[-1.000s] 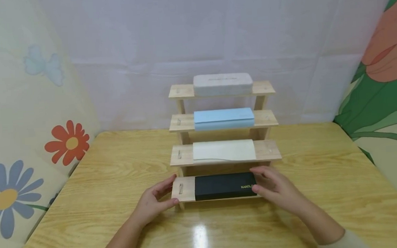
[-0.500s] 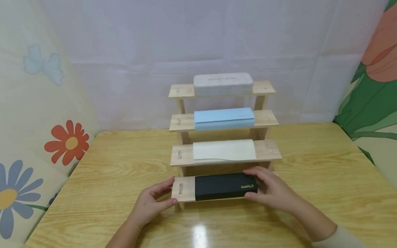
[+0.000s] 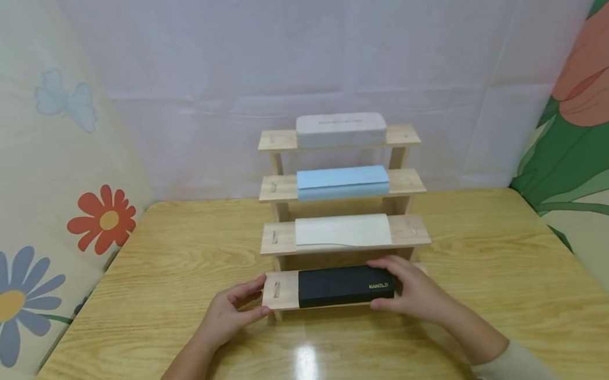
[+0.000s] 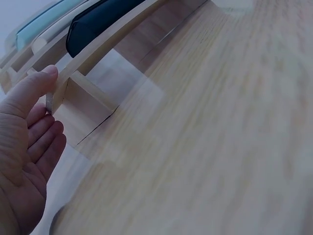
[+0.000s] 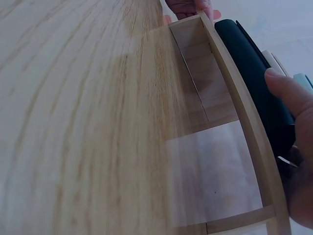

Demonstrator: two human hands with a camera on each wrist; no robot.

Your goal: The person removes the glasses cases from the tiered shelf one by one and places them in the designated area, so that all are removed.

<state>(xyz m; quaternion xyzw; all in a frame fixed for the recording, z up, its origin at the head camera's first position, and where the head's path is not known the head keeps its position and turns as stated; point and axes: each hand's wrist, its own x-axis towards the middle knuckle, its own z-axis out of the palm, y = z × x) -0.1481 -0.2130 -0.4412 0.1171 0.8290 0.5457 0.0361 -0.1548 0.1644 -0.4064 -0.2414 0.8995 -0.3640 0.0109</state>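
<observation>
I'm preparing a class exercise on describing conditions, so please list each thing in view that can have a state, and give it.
Wooden four-tier stand: upright on the table
Black case: looks closed, lying on the bottom tier
Cream flap case: flap down
Light blue flap case: flap down
Pale grey case: closed
Left hand: holding the stand's bottom tier
Right hand: gripping the black case

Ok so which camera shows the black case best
The head view: it shows the black case nearly whole from above, including its gold lettering, with the right hand at one end. The left wrist view catches only part, cut off at the frame's top. The right wrist view shows it lengthwise, partly behind that hand.
</observation>
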